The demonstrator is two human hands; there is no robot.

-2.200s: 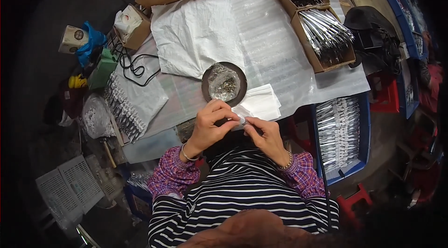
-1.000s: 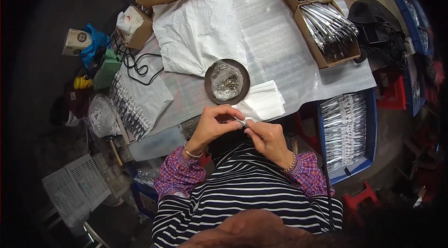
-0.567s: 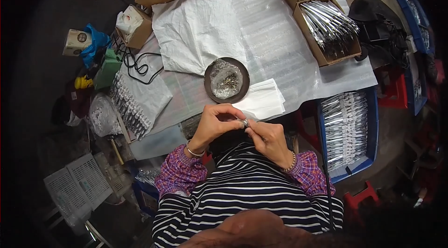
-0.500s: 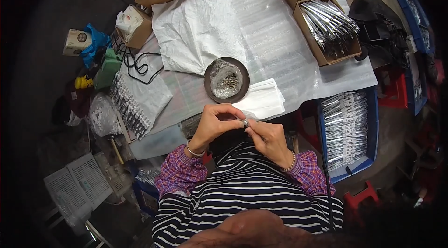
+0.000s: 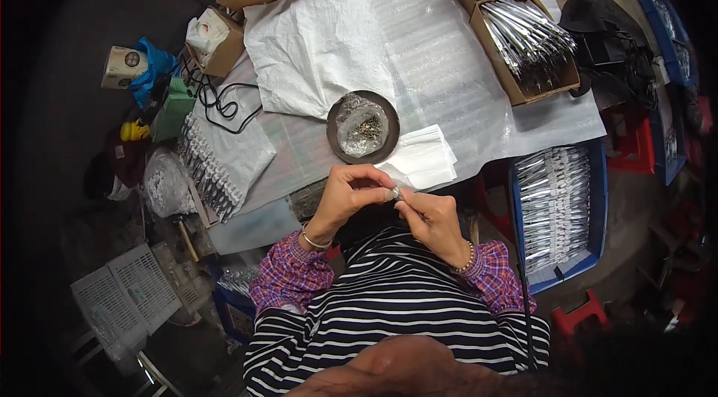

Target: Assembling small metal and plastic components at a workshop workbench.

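Hands meet at the surface edge: your left hand (image 5: 345,195) and right hand (image 5: 434,219) both pinch a small metal part (image 5: 394,193), just below the dish (image 5: 363,128).

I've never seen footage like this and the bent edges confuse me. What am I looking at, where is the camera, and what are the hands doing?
No machine here: a person wears a wide fisheye camera on the head, looking down, so straight edges curve. The left hand and right hand meet over a small silvery metal part, pinched between their fingertips. Ahead on the white-sheeted table sit a round dark dish holding a clear bag of small parts, a folded white cloth, and open cardboard boxes of shiny metal strips. A blue crate of packed strips stands to the right.
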